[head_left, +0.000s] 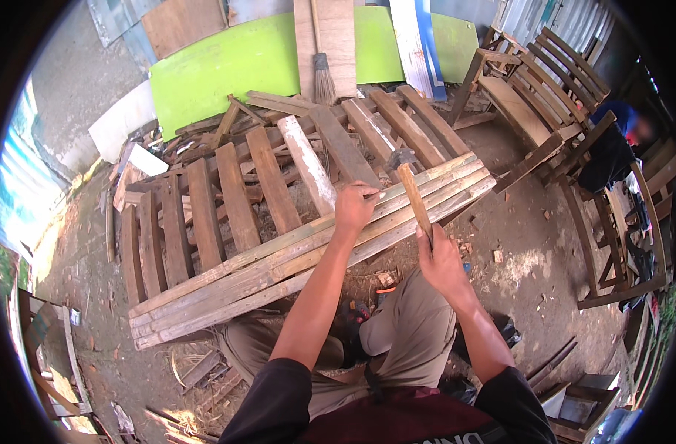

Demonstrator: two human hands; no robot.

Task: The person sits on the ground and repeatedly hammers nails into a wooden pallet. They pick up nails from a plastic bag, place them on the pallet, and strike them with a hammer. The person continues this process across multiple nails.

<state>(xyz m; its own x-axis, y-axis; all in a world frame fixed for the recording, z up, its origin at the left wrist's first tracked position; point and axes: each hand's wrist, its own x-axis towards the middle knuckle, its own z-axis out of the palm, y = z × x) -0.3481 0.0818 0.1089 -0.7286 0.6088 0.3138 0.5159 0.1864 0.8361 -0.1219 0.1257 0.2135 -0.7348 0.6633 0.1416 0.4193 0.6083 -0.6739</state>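
My right hand (440, 259) is wrapped round the lower end of a hammer's wooden handle. The hammer (413, 194) slants up and to the left, its dark metal head over the far edge of the boards. My left hand (355, 207) rests on the long pale wooden boards (279, 260), fingers pinched together to the left of the hammer. Whatever lies between those fingertips is too small to make out. Several boards lie side by side across the near edge of a slatted wooden frame (262, 177). One slat (305, 164) carries white paint.
Wooden scraps (279, 103) are heaped behind the frame. A broom (323, 78) leans against a board by a lime-green panel (227, 63). Wooden chair frames (538, 96) stand at the right, near a person in dark clothing (608, 159). Wood offcuts (205, 370) lie beside my legs.
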